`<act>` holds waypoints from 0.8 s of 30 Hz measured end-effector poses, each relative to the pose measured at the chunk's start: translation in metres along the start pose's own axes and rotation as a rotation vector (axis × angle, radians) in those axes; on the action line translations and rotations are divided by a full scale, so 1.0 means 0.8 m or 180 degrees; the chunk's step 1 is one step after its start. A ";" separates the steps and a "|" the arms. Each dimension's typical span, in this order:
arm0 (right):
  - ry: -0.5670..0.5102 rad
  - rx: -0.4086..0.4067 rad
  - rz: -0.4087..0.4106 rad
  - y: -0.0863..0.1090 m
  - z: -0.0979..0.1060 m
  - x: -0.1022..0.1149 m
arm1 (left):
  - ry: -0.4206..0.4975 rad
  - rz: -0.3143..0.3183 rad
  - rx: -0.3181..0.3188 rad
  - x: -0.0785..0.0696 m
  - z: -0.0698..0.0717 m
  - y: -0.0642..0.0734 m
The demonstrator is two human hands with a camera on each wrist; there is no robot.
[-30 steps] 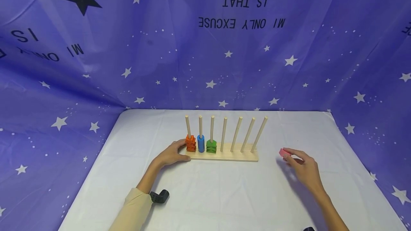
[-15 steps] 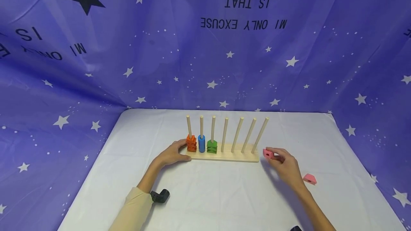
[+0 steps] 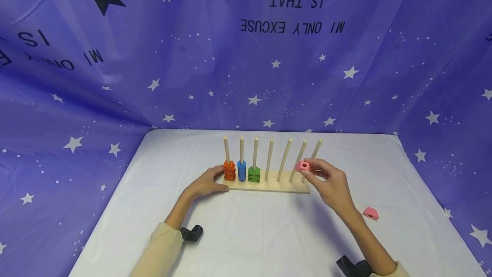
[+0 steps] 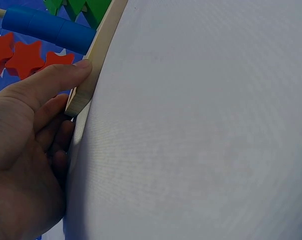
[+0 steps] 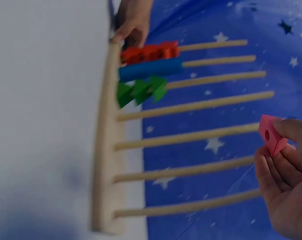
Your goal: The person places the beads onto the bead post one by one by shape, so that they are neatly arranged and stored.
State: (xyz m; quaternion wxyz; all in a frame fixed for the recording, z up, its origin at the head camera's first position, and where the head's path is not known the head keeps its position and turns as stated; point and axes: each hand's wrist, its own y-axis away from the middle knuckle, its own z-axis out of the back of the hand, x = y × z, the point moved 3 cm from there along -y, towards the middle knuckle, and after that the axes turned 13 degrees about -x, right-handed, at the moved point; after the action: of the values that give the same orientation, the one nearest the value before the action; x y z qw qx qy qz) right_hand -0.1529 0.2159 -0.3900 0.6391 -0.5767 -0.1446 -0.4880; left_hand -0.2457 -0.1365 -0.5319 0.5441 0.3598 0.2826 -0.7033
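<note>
A wooden peg rack (image 3: 269,187) stands on the white table, its several upright pegs in a row. Orange star-shaped blocks (image 3: 229,171) fill the bottom of the leftmost peg, blue round blocks (image 4: 48,27) the second, green triangular blocks (image 3: 254,175) the third. My left hand (image 3: 207,182) grips the rack's left end, thumb on the front edge and fingers around behind. My right hand (image 3: 333,185) pinches a pink block (image 3: 304,166) with a hole through it. That block is raised in front of the rack's right-hand pegs, its hole visible in the right wrist view.
Another pink block (image 3: 370,213) lies on the table to the right, near my right forearm. A purple star-printed cloth (image 3: 246,54) rises behind the table. Black wrist-worn devices (image 3: 192,233) sit on both wrists.
My right hand has carried the pink block leftward and up, from right of the rack to its right-hand pegs. The other pink block has come into view. My left hand stays put.
</note>
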 end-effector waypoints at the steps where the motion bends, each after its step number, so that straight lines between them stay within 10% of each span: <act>1: -0.0044 -0.0011 0.0050 -0.006 -0.002 0.011 | -0.0004 -0.0004 -0.0001 0.000 0.000 0.000; 10: -0.0318 0.0038 0.0515 -0.053 -0.037 0.041 | -0.0049 -0.0012 0.0006 0.001 0.000 0.000; 24: -0.0249 0.0275 -0.0191 -0.069 -0.086 0.032 | -0.0029 -0.0004 -0.0010 0.001 -0.001 -0.001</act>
State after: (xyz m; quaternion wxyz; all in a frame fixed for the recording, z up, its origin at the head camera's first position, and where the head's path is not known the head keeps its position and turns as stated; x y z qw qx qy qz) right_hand -0.2098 0.1515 -0.3582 0.6423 -0.5626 -0.2076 -0.4773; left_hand -0.2466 -0.1361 -0.5332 0.5455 0.3556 0.2814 -0.7048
